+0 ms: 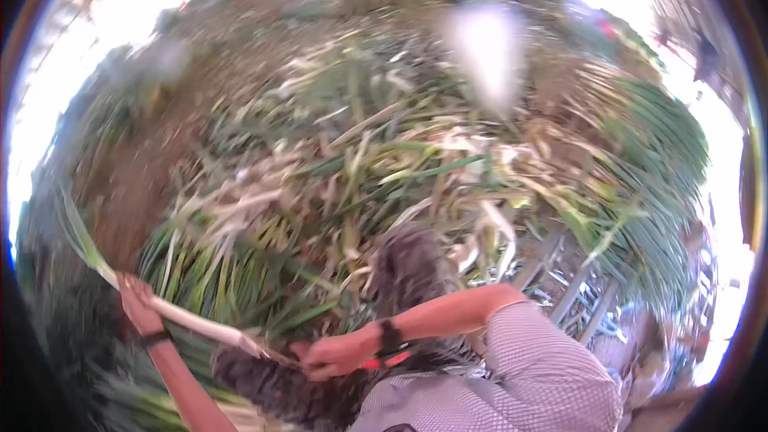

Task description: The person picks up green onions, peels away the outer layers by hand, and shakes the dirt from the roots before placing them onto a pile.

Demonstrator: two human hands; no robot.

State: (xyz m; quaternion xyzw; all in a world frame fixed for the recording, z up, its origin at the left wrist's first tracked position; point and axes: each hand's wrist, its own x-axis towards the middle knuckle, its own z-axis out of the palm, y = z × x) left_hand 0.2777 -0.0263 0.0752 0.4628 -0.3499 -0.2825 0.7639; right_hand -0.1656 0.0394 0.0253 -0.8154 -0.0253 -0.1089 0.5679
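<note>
A long leek [196,321] lies slantwise across the lower left, with green leaves at its upper end and a pale shaft running down to a ragged root end. My left hand [140,308], wearing a dark wristband, is wrapped round the shaft just below the leaves. At the root end, my right hand [332,356] is closed, with a black watch [391,339] on its wrist. An orange-red object [387,361] shows beneath that wrist. Blur hides what the right fingers grip. The leek's lower end rests over my dark, patterned trouser leg [288,392].
Loose leaves and pale peelings [416,160] cover the ground ahead. A large stack of green leeks [640,168] stands at the right, beside grey slats [572,284]. More green leaves [232,276] lie just beyond the held leek. Bare brown soil [140,184] shows at left.
</note>
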